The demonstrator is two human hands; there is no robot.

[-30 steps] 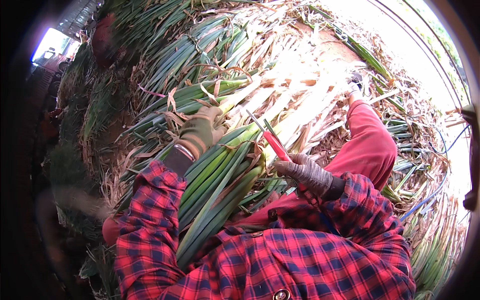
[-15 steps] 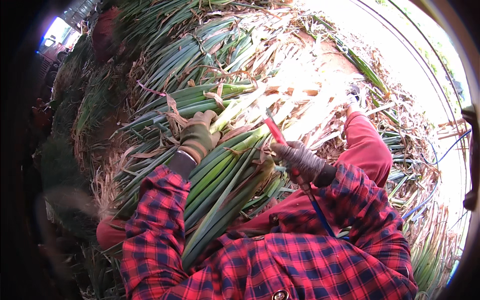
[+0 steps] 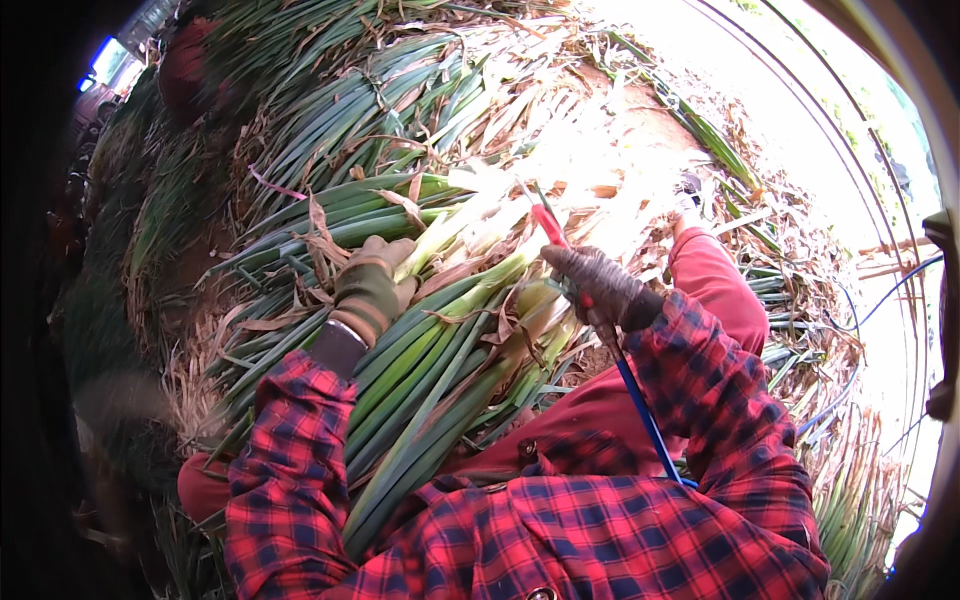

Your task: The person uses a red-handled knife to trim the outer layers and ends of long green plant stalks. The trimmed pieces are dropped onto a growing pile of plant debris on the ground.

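My left hand (image 3: 371,290), in a striped green and brown glove, is closed round the stalks of a large green onion (image 3: 428,241). The pale root ends point away to the right and wash out in bright sun. My right hand (image 3: 598,284), in a grey-brown glove, is wrapped round a red air blow gun (image 3: 548,224) with a thin metal tip. A blue hose (image 3: 645,415) runs from it down toward my lap. More green onions (image 3: 420,365) lie across my lap under both hands, their dark leaves spreading to the lower left.
Beyond my hands lies a heap of green onions (image 3: 350,120) with dry leaves. Dry husks (image 3: 800,220) and a bundle of leaves (image 3: 865,520) lie on the right. My bent leg (image 3: 715,290) is stretched out at the right. Blue tubing (image 3: 895,290) hangs at the right edge.
The view has shifted, so the scene sits slightly further left. My right hand has turned the air blow gun a little more upright. My left hand keeps its hold on the green onion.
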